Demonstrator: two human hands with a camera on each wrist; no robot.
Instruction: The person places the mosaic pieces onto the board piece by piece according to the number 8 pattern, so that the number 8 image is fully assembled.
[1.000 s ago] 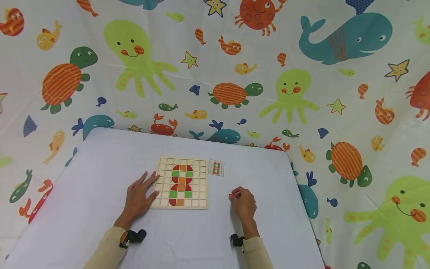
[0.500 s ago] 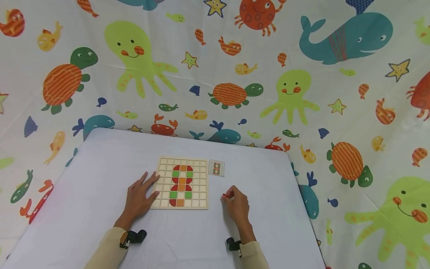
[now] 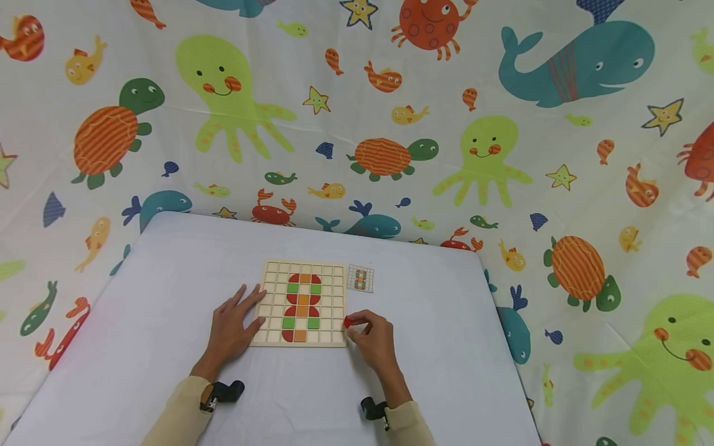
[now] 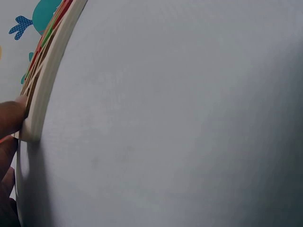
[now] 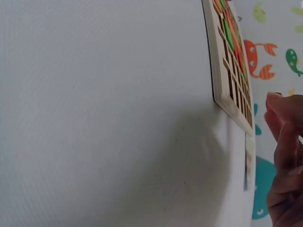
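A square wooden grid board point(image 3: 329, 279) lies on the white table, with red rounded pieces and green and orange squares set in a figure-eight pattern. The left hand point(image 3: 230, 323) rests at the board's left edge, fingers spread; its fingertips also touch the board's corner point(image 4: 32, 130) in the left wrist view. Between thumb and forefinger, the right hand point(image 3: 375, 339) pinches a small red piece point(image 3: 348, 321) by the board's right edge. The right wrist view shows the right fingers point(image 5: 286, 109) near the board point(image 5: 219, 90); the red piece is barely visible there, if at all.
A small pattern card point(image 3: 361, 279) with the same coloured design on a grid lies just right of the board's upper corner. Behind the white table point(image 3: 446, 347) hangs a curtain point(image 3: 334, 124) printed with sea animals.
The right hand has moved left with the red piece, from the table beside the board up to the board's right edge. The left hand and the board have stayed put.
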